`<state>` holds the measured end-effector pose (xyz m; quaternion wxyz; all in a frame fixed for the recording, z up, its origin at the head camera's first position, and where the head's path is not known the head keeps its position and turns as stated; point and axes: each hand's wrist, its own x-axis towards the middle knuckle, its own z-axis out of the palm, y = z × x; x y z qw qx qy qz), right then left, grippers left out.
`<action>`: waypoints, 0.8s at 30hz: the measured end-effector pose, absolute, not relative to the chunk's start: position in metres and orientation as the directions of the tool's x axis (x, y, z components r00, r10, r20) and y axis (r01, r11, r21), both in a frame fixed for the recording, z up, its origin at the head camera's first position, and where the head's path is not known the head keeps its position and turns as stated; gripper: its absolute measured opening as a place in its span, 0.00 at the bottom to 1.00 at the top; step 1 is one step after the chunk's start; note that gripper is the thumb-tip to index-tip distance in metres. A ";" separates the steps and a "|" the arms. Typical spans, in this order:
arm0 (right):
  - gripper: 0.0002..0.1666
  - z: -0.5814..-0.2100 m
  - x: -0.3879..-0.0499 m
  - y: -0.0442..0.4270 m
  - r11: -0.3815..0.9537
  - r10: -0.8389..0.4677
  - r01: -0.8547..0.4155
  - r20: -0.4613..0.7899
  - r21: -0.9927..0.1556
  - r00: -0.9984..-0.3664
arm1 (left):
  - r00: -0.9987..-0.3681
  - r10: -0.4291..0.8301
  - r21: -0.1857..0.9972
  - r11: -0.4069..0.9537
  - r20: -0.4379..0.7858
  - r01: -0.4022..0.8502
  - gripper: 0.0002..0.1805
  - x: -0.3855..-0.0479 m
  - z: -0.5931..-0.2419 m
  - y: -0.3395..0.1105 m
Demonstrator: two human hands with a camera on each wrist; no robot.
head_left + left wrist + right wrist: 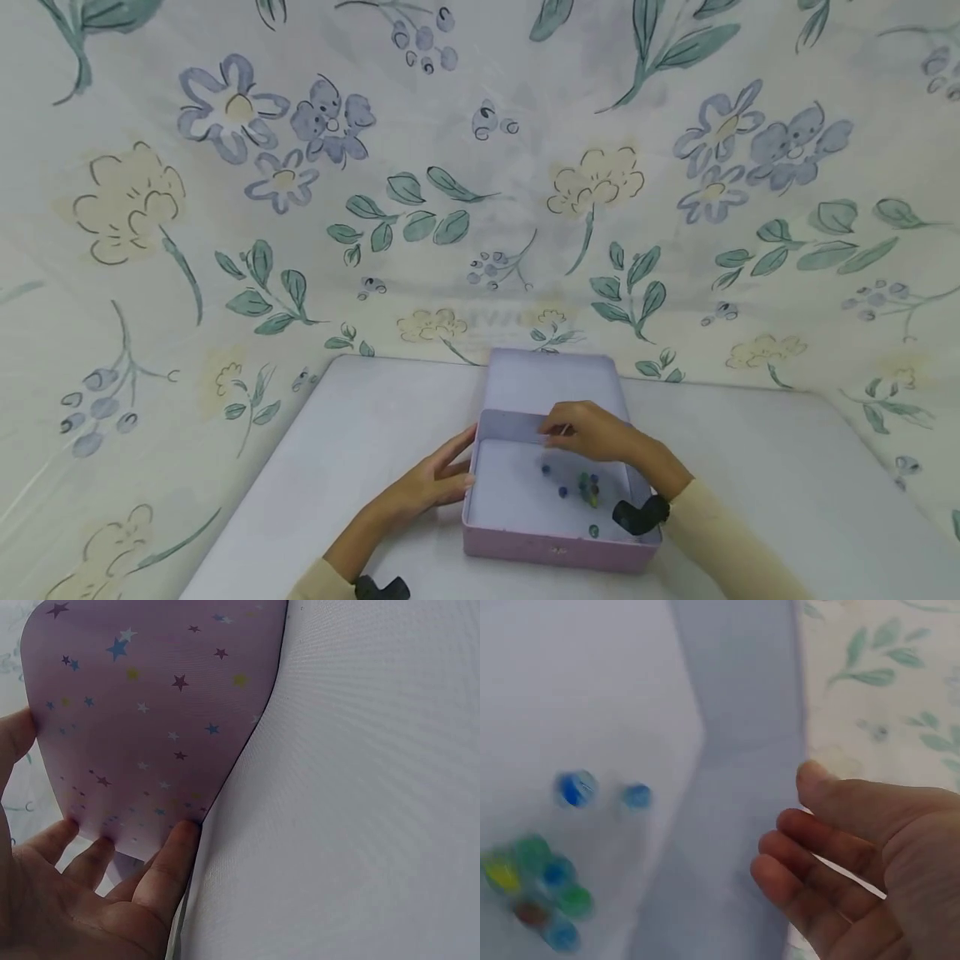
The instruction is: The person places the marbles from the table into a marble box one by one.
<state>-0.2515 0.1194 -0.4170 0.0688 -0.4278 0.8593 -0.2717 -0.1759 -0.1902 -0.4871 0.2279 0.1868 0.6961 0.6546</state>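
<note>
A pink box point(555, 547) with a pale lilac inside stands on the table, its lid point(551, 379) raised at the back. Glass marbles lie on its floor: a cluster of several point(540, 892) in blue, green, yellow and brown, two blue marbles point(576, 788) apart from it, and a green marble point(594, 531) near the front wall. My left hand point(412, 496) rests its fingertips against the box's left outer side, which shows stars point(180, 682) in the left wrist view. Over the back part of the box hovers my right hand point(596, 433), fingers loosely bent, thumb apart, nothing visible between them.
The white table point(375, 408) extends to both sides of the box. A floral-printed sheet point(480, 167) rises behind and around the table. Black straps or devices point(641, 515) sit at both wrists, below cream sleeves point(727, 542).
</note>
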 end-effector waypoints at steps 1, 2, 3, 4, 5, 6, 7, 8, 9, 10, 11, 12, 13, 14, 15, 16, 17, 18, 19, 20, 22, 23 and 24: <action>0.13 -0.411 -0.250 0.125 0.485 -0.767 -0.691 0.119 -0.536 -0.630 | -0.826 0.560 0.997 0.073 -0.073 -0.039 0.41 -0.176 -0.487 -0.190; 0.13 -0.406 -0.249 0.131 0.484 -0.761 -0.684 0.123 -0.545 -0.637 | -0.824 0.562 0.996 0.072 -0.076 -0.043 0.41 -0.176 -0.488 -0.190; 0.14 -0.401 -0.247 0.138 0.486 -0.753 -0.681 0.133 -0.547 -0.644 | -0.824 0.562 0.997 0.071 -0.074 -0.042 0.41 -0.176 -0.488 -0.191; 0.14 -0.396 -0.245 0.145 0.487 -0.744 -0.680 0.147 -0.548 -0.651 | -0.824 0.561 0.997 0.071 -0.073 -0.040 0.41 -0.176 -0.488 -0.191; 0.14 -0.392 -0.243 0.152 0.494 -0.732 -0.677 0.159 -0.545 -0.662 | -0.825 0.560 0.997 0.068 -0.071 -0.040 0.41 -0.176 -0.488 -0.191; 0.14 -0.389 -0.241 0.159 0.501 -0.720 -0.675 0.172 -0.541 -0.672 | -0.826 0.560 0.997 0.067 -0.071 -0.040 0.41 -0.177 -0.489 -0.191; 0.14 -0.386 -0.239 0.167 0.511 -0.708 -0.674 0.183 -0.534 -0.682 | -0.825 0.561 0.997 0.066 -0.070 -0.040 0.40 -0.177 -0.489 -0.191; 0.14 -0.384 -0.237 0.175 0.522 -0.695 -0.668 0.190 -0.530 -0.693 | -0.823 0.564 0.997 0.064 -0.068 -0.039 0.40 -0.177 -0.490 -0.191; 0.14 -0.382 -0.234 0.183 0.534 -0.680 -0.664 0.201 -0.523 -0.705 | -0.822 0.566 0.997 0.061 -0.065 -0.037 0.40 -0.177 -0.491 -0.191; 0.14 -0.381 -0.231 0.192 0.545 -0.665 -0.655 0.206 -0.524 -0.718 | -0.820 0.569 0.998 0.060 -0.063 -0.035 0.40 -0.178 -0.491 -0.190; 0.14 -0.381 -0.228 0.201 0.556 -0.647 -0.644 0.212 -0.525 -0.732 | -0.818 0.572 0.998 0.060 -0.060 -0.031 0.40 -0.179 -0.492 -0.190; 0.14 -0.381 -0.225 0.209 0.567 -0.632 -0.637 0.220 -0.523 -0.743 | -0.817 0.574 0.998 0.060 -0.057 -0.028 0.40 -0.180 -0.492 -0.190; 0.14 -0.383 -0.221 0.217 0.575 -0.617 -0.629 0.228 -0.523 -0.753 | -0.815 0.577 0.998 0.060 -0.054 -0.024 0.40 -0.180 -0.492 -0.190; 0.13 -0.384 -0.217 0.225 0.584 -0.597 -0.619 0.239 -0.525 -0.766 | -0.813 0.580 0.998 0.061 -0.051 -0.020 0.40 -0.181 -0.492 -0.189; 0.13 -0.387 -0.213 0.232 0.590 -0.579 -0.610 0.250 -0.529 -0.777 | -0.812 0.581 0.998 0.062 -0.052 -0.019 0.40 -0.181 -0.492 -0.189; 0.12 -0.390 -0.209 0.238 0.593 -0.563 -0.602 0.260 -0.534 -0.785 | -0.812 0.582 0.998 0.064 -0.052 -0.018 0.40 -0.182 -0.492 -0.189; 0.12 -0.393 -0.205 0.243 0.595 -0.551 -0.596 0.267 -0.539 -0.791 | -0.813 0.580 0.998 0.064 -0.052 -0.018 0.40 -0.182 -0.492 -0.189; 0.11 -0.397 -0.201 0.248 0.595 -0.545 -0.592 0.269 -0.543 -0.794 | -0.816 0.576 0.998 0.062 -0.051 -0.018 0.40 -0.183 -0.491 -0.189; 0.11 -0.402 -0.198 0.252 0.591 -0.543 -0.589 0.269 -0.551 -0.796 | -0.818 0.573 0.998 0.061 -0.050 -0.018 0.40 -0.183 -0.490 -0.190; 0.11 -0.407 -0.194 0.256 0.587 -0.544 -0.584 0.261 -0.561 -0.798 | -0.820 0.570 0.998 0.063 -0.052 -0.020 0.40 -0.183 -0.490 -0.190; 0.11 -0.416 -0.187 0.264 0.581 -0.553 -0.567 0.228 -0.584 -0.801 | -0.820 0.570 0.998 0.063 -0.055 -0.023 0.41 -0.182 -0.490 -0.191; 0.12 -0.422 -0.184 0.267 0.576 -0.558 -0.558 0.211 -0.597 -0.802 | -0.820 0.570 0.998 0.063 -0.055 -0.023 0.41 -0.181 -0.490 -0.191; 0.12 -0.427 -0.181 0.270 0.574 -0.560 -0.547 0.195 -0.610 -0.805 | -0.818 0.573 0.998 0.063 -0.055 -0.023 0.41 -0.180 -0.490 -0.191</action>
